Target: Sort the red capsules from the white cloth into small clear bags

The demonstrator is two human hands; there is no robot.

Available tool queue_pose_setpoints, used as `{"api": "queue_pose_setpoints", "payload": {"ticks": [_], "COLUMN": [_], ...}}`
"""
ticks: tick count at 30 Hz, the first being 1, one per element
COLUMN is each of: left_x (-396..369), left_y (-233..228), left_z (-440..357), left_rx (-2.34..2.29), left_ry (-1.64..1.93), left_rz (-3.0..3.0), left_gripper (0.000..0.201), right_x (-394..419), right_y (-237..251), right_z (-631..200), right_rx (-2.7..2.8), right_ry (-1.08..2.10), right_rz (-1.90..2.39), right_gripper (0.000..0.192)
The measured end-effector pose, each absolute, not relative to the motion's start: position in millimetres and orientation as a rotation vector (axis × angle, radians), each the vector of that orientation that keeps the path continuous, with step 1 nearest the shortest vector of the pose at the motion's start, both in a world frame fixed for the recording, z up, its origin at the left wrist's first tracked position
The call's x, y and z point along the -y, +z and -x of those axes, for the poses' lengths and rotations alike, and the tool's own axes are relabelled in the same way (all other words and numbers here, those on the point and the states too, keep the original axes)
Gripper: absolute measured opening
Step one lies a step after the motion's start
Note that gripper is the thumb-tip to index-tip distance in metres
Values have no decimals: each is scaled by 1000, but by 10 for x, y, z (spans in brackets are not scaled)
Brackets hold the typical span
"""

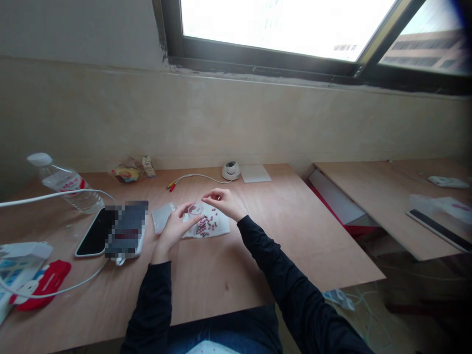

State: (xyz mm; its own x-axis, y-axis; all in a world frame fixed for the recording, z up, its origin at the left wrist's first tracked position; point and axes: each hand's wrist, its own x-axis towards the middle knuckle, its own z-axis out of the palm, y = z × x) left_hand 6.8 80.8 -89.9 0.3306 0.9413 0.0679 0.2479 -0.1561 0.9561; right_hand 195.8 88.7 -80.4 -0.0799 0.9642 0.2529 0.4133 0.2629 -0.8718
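Note:
My left hand is closed around the side of a small clear round container, held just above the table. Close by on the right, my right hand is pinched with thumb and fingertips together near the container's rim; whatever is in the pinch is too small to make out. Under both hands lies a white cloth or sheet. Many small pinkish and dark beads or pellets are scattered over it. A clear plastic bag rests on the table left of the sheet, partly behind my left hand.
A dark-screened phone and a second device lie at left, with a white cable across them. Behind are a tilted water bottle, snack packets, a dome camera and a flat white piece. Another table stands right.

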Motion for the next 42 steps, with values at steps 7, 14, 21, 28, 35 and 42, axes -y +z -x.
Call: {"api": "queue_pose_setpoints", "payload": {"ticks": [7,14,21,28,35,42], "left_x": [-801,-829,-822,-801,-786,-811], "left_y": [-864,-899,-898,-855,-843,-898], "left_z": [-70,-48,-66,-84,-99,-106], "left_rx": [-1097,-1130,-1114,-1118,-1119,-1105], "left_ry": [933,952,945,927,933,936], "left_rz": [-1570,-1570,-1603,-1570,-1574,-1566], "left_gripper": [52,55,57,56,56,56], "right_x": [-802,-719,-687,-675,-642,-593], "right_y": [-756,-1242,-1371,-1376,-1394,-1419], "right_z": [-2010,-2227,-2233,-2261,-2331,-2305], "right_rx": [1671,1836,1848,1819,1820,1797], "right_ry": [824,951,1024,939,913,891], "right_rz": [1323,1552,1574,1600,1601,1576], "right_gripper": [26,20,22,17,20,22]}}
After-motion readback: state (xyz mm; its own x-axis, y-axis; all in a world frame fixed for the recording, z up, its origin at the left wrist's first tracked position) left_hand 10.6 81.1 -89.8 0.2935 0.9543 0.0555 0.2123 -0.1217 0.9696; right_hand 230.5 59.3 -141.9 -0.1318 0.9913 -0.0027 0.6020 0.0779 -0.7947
